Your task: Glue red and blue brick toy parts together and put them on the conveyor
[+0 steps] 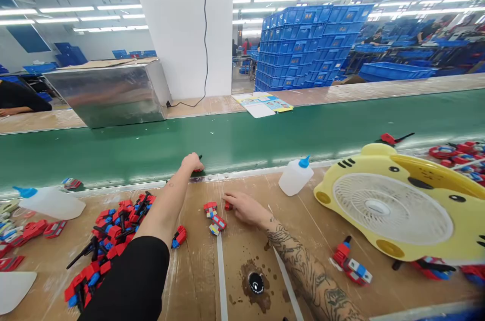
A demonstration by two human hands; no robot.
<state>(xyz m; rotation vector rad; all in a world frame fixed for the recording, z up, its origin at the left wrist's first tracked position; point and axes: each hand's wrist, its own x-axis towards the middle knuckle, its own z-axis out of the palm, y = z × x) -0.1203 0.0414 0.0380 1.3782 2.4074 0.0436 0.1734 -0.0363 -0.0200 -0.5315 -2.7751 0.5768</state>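
Observation:
My left hand (pixel 192 162) reaches over the near edge of the green conveyor belt (pixel 227 134), its fingers closed round a small red and black part, mostly hidden. On the brown bench, my right hand (pixel 244 207) has its fingertips on a small red piece (pixel 228 205). Just left of it lie a red and blue toy piece (pixel 210 208) and another red piece with a yellow end (pixel 217 225). A single red and blue piece (pixel 179 236) rests beside my left forearm. Further left is a heap of red, blue and black parts (pixel 117 225).
White bottles with blue caps stand at right (pixel 295 177) and lie at left (pixel 53 202). A yellow fan (pixel 394 205) covers the right side. A black round object (pixel 256 282) sits in a wet patch. Beyond the belt are a metal box (pixel 113 94) and blue crates (pixel 291 48).

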